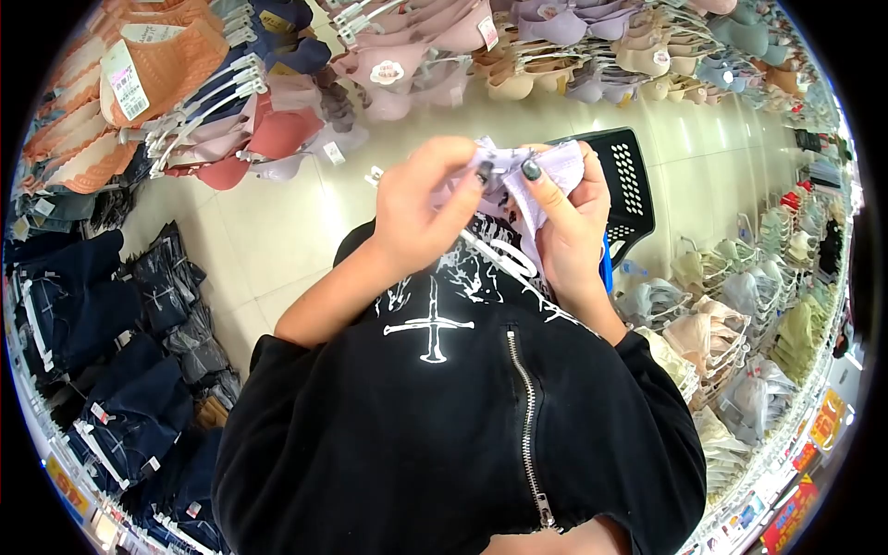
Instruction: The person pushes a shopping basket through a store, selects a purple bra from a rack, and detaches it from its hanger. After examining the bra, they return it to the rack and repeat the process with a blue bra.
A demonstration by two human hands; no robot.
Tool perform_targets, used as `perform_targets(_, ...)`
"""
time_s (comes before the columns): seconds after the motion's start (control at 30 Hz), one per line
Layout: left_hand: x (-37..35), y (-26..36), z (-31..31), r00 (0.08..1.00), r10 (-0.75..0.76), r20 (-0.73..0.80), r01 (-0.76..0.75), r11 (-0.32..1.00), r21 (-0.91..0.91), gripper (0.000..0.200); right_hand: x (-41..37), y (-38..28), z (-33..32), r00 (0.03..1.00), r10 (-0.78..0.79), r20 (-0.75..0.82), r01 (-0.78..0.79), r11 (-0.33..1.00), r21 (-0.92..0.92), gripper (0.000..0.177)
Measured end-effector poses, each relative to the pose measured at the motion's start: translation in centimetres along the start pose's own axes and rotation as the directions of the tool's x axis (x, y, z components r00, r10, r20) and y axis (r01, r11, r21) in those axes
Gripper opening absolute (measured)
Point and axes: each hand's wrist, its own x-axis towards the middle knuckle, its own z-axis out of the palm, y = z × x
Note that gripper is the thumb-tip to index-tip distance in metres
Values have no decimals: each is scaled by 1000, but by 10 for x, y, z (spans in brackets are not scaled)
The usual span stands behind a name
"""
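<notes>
Both hands hold a lavender bra [529,205] in front of my chest. My left hand [572,217] is closed on its right part, the thumb pressed on the fabric near a cup. My right hand [427,199] pinches the upper left part, thumb against fingers. The two thumbs are a short way apart, with a band of fabric between them. Below the bra, a white plastic hanger [499,254] lies against the black top with white print. Part of the fabric is hidden behind the fingers.
Racks of hanging bras [388,69] run along the top. Dark folded garments on hangers [139,398] fill the left side. Pale garments [712,333] hang at the right. A black perforated basket [629,180] stands behind my left hand on the tiled floor [268,240].
</notes>
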Motion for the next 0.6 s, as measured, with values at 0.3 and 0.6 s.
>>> perform_targets(0.3,8,0,-10,967,250,53,-255,942,218,13,9,6,3,982,187,-15,-183,970,160,24)
perform_targets(0.6,6,-5,-9,981,194,-9,-181,934,309,17,13,3,0,981,180,67,-185,980,76,24)
